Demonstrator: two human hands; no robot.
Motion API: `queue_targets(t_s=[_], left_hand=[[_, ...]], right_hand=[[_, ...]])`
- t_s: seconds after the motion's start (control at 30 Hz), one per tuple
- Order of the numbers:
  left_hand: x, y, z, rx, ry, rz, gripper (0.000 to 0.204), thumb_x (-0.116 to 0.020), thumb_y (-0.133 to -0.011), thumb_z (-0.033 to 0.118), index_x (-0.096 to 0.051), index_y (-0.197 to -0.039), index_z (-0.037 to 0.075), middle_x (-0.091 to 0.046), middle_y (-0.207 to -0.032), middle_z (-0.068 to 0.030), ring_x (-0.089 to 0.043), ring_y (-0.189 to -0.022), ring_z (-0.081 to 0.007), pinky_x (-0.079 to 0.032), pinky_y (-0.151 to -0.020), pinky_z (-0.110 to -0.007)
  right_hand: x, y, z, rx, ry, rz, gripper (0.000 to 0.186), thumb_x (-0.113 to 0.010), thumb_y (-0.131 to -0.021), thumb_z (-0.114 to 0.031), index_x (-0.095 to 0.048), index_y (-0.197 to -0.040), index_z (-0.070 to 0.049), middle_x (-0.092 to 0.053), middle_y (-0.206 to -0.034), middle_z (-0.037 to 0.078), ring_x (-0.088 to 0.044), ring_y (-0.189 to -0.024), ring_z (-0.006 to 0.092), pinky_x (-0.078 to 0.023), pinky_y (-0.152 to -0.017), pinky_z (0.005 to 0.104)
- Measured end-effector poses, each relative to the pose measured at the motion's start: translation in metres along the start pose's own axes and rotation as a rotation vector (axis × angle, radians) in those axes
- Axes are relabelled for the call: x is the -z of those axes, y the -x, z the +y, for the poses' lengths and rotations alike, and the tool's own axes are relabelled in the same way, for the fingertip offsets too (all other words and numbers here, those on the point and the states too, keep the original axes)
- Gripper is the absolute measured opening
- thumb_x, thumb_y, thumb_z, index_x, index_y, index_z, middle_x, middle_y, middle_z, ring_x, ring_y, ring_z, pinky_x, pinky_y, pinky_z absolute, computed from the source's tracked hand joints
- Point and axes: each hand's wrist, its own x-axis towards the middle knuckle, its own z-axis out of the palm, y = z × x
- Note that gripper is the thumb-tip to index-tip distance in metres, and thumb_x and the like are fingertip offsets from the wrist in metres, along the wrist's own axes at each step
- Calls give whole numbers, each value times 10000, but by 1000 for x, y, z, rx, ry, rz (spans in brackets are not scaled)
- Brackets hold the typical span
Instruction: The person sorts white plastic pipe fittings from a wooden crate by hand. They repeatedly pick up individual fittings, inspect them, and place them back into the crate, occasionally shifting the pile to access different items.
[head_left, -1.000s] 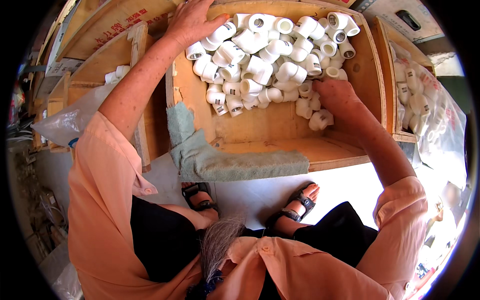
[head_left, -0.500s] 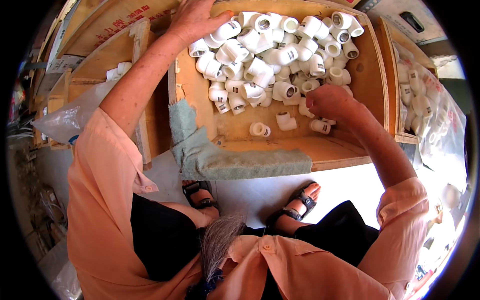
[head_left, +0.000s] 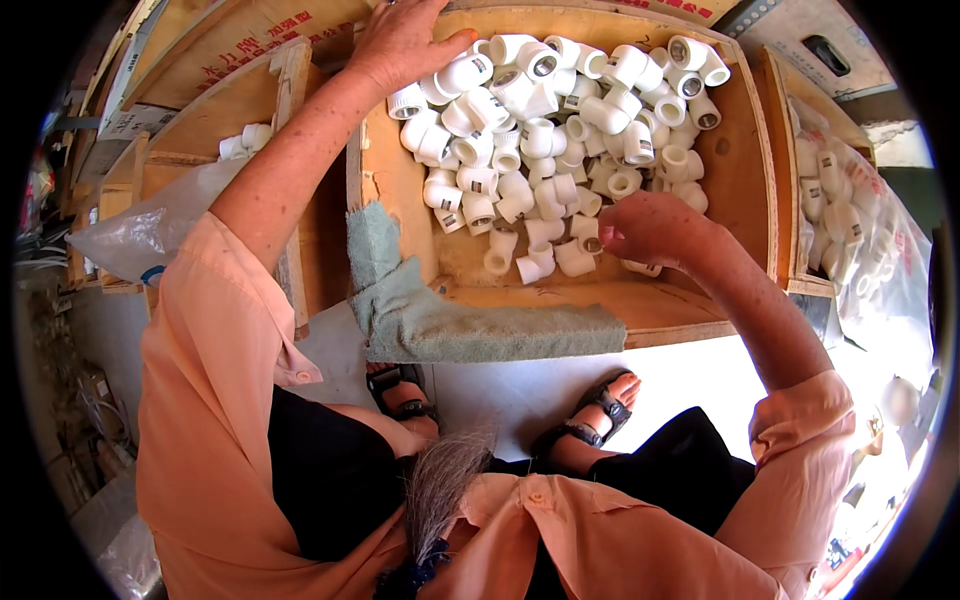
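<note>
Pipe fittings (head_left: 557,140) lie heaped toward the far side of a box (head_left: 742,170), with the left hand (head_left: 405,42) at its far left corner, the right hand (head_left: 660,230) over the heap's near right edge, a cloth (head_left: 480,332) over the near left rim and bags (head_left: 885,225) to either side.
</note>
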Motion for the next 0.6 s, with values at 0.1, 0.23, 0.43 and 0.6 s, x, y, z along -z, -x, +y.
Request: queue_targets(t_s=[0.1, 0.23, 0.43, 0.6], left_hand=[[-1, 0, 0, 0, -25, 1, 527, -737, -814, 345, -554, -1246, 105, -601, -1217, -158, -544, -1175, -335, -427, -998, -447], [-4, 4, -12, -47, -72, 32, 529, -693, -847, 377, -540, -1293, 136, -600, -1277, -121, -548, -1201, -308, -398, -1040, -436], [-7, 3, -11, -80, -65, 63, 532, -660, -849, 410, -542, -1297, 149, -589, -1308, -105, -521, -1238, -295, -358, -1070, -427], [-8, 4, -11, -88, -39, 62, 512, -659, -839, 397, -551, -1263, 132, -588, -1292, -103, -518, -1225, -297, -354, -1061, -427]], right_hand=[[16, 4, -2, 35, 3, 81, 142, -611, -879, -198, -710, -955, -131, -727, -902, 74, -697, -861, 267, -548, -762, 395], [53, 7, 2, 21, -94, 440, 165, -609, -903, -173, -689, -1044, -142, -713, -966, 69, -690, -877, 272, -549, -803, 393], [105, 7, 44, -94, 236, 1020, 213, -603, -906, -179, -662, -1110, -156, -626, -1141, 38, -597, -1110, 253, -509, -942, 405], [94, -11, 66, -144, 249, 998, 280, -623, -878, -181, -648, -1147, -107, -588, -1210, 75, -549, -1185, 300, -488, -974, 413]])
